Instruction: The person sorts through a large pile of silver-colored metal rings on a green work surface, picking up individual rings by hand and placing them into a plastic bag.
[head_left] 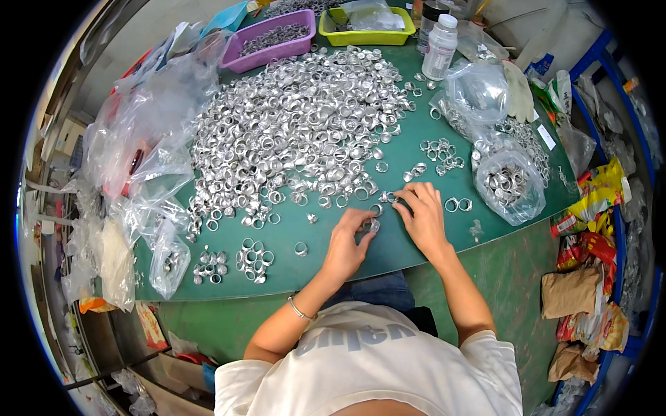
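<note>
Left hand (349,239): pinching one metal ring (374,225) just above the green table (444,236). Right hand (422,215): fingers curled, touching loose rings (387,197) at the edge of the big ring heap (298,132). Step: apparently sorting, one by one. Sorted clusters (254,252), bagged rings (510,184) alongside.

A purple tray (267,43) and a yellow-green tray (365,32) stand at the far edge of the green counter (416,142), with a white plastic bottle (440,47) just beside them. Clear plastic bags (149,118) crowd the left edge. Snack packets (590,239) lie on the blue shelf (617,249) to the right.
</note>
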